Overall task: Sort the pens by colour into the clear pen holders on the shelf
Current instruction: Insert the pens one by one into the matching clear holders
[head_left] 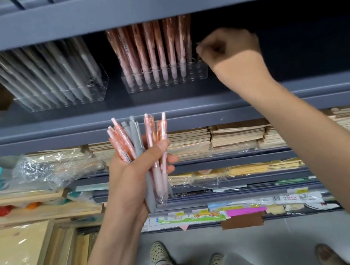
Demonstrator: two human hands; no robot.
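Observation:
My left hand (138,172) grips a bunch of several pens (146,141) below the shelf edge: pink ones and two grey ones, tips pointing down. On the shelf stand two clear holders. The left holder (62,99) is filled with grey pens (46,69). The right holder (166,79) has a row of pink pens (152,45), with empty holes at its right end. My right hand (227,49) is raised to that right end with its fingers curled beside the last pink pen. Whether they pinch anything is unclear.
The grey metal shelf (166,108) has dark free space to the right of the pink holder. Another shelf board (150,4) hangs low over the pens. Below are stacks of paper goods (233,137), plastic wrap (45,167) and wooden boxes (34,212). Feet (160,254) show on the floor.

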